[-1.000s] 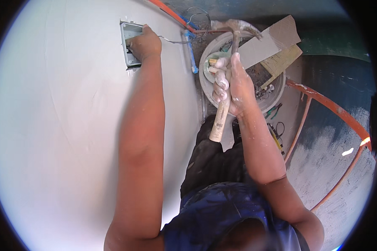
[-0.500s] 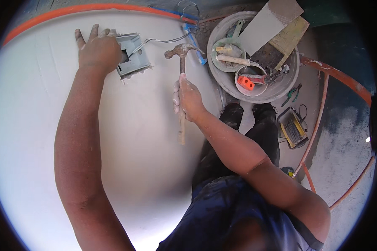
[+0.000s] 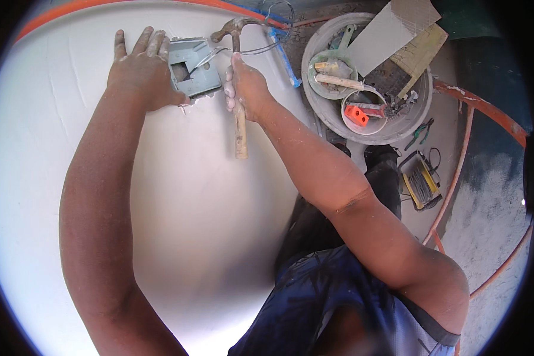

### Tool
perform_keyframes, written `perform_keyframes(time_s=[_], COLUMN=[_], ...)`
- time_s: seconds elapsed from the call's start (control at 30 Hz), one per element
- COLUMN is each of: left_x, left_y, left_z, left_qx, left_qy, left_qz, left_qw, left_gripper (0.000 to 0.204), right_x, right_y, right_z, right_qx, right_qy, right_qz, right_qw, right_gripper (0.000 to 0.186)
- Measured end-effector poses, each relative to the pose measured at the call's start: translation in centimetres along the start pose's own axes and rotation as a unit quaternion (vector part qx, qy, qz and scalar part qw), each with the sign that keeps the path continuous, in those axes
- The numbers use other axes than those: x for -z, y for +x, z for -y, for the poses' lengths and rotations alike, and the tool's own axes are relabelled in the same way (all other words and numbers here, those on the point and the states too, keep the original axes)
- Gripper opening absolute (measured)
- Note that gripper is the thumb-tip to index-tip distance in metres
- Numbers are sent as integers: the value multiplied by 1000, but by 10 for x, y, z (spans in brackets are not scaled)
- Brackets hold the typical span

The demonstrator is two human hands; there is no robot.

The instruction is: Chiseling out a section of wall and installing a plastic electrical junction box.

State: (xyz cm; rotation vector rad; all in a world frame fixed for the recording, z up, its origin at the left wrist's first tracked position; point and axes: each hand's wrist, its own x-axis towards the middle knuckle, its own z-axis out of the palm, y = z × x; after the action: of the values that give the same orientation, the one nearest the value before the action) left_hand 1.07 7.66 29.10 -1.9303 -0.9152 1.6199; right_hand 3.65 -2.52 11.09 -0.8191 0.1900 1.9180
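Note:
A grey metal outlet box is set in a hole in the white plastered wall, with thin wires coming out of it to the right. My left hand lies flat on the wall, fingers spread, touching the box's left edge. My right hand grips the wooden handle of a claw hammer. The hammer's steel head is just above and right of the box, close to the wires.
A round grey tub on the floor below holds trowels, small bowls, an orange tool and flat boards. Pliers and a yellow-edged case lie beside it. Orange conduit curves along the floor. My legs stand by the wall.
My right hand has brought the hammer from over the tub to beside the box. My left hand has shifted from inside the box to flat on the wall at its left edge.

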Motion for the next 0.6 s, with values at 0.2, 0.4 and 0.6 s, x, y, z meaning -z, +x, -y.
perform_keyframes(time_s=[0.2, 0.4, 0.6], left_x=[-3, 2, 1], left_y=[1, 1, 0], left_z=[-2, -6, -6], left_qx=[4, 11, 14], left_qy=[-6, 17, 3], left_qz=[-9, 4, 0], left_qw=[1000, 1000, 1000], left_gripper=[117, 117, 116], right_x=[0, -11, -9], right_y=[5, -2, 4], right_z=[10, 1, 6], right_qx=[-22, 16, 2], right_qy=[-20, -71, -31], right_qz=[28, 1, 16], right_qw=[999, 997, 999], right_gripper=[48, 46, 47])
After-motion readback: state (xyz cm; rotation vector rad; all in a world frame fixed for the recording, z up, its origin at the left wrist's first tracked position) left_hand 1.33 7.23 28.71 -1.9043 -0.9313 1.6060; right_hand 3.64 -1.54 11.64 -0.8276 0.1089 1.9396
